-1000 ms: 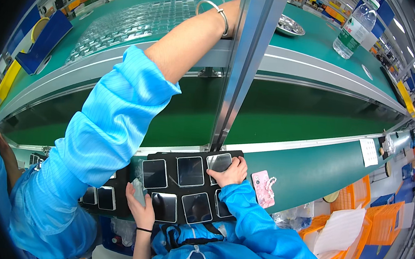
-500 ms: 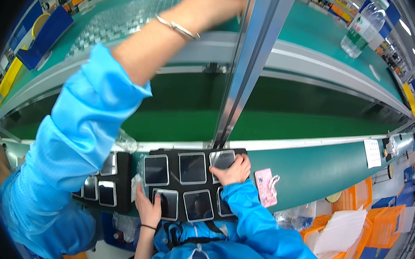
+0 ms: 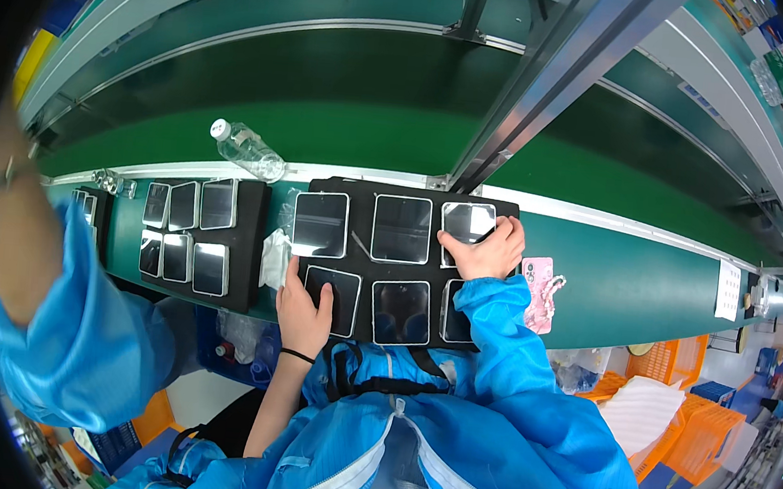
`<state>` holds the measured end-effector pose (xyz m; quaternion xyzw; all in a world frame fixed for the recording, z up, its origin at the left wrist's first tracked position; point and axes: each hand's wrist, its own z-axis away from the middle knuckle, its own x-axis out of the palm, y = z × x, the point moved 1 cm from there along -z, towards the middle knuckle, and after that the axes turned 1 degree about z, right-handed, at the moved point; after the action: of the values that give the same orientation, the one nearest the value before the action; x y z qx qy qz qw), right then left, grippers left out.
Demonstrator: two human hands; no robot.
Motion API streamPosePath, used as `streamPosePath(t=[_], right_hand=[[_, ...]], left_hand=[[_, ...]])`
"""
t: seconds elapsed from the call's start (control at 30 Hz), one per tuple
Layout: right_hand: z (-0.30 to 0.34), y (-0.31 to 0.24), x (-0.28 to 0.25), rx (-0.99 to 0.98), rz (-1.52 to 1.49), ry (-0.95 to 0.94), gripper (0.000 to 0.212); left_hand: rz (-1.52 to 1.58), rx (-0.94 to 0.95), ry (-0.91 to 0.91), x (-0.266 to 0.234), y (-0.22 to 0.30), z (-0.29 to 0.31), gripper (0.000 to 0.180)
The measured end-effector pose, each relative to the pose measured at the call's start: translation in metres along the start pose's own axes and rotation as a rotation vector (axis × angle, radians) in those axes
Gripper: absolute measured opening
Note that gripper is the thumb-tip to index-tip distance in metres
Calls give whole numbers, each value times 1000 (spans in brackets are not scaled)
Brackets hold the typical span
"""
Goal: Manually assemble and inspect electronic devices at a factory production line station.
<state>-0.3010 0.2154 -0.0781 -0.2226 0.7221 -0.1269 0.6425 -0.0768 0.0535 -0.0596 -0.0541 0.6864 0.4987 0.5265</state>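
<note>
Currently both hands are on the black tray (image 3: pixel 407 278) of dark glass panels, which sits on the green desk (image 3: pixel 630 284). Left hand (image 3: pixel 304 309) lies flat, fingers spread, on the lower-left panel (image 3: pixel 336 296) — no grip. Right hand (image 3: pixel 484 250) presses loosely curled fingers on the upper-right panel (image 3: pixel 464 223). A second tray (image 3: pixel 198 239) sits just left; a pink phone (image 3: pixel 536 290) just right.

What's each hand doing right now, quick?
Left hand: open, fingers resting flat on a dark screen panel in the black tray.
Right hand: open, pressing on the top-right panel.
</note>
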Motion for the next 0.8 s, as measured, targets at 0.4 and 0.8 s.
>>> streamPosePath(t=[0.4,0.8], right_hand=[[17,17,-47,-446,-115,-135,44],[34,35,-69,-390,-114,-116,46]], left_hand=[[-6,-7,-34,-7,2,-5,65],[-64,95,-45,-14,19,14,84]])
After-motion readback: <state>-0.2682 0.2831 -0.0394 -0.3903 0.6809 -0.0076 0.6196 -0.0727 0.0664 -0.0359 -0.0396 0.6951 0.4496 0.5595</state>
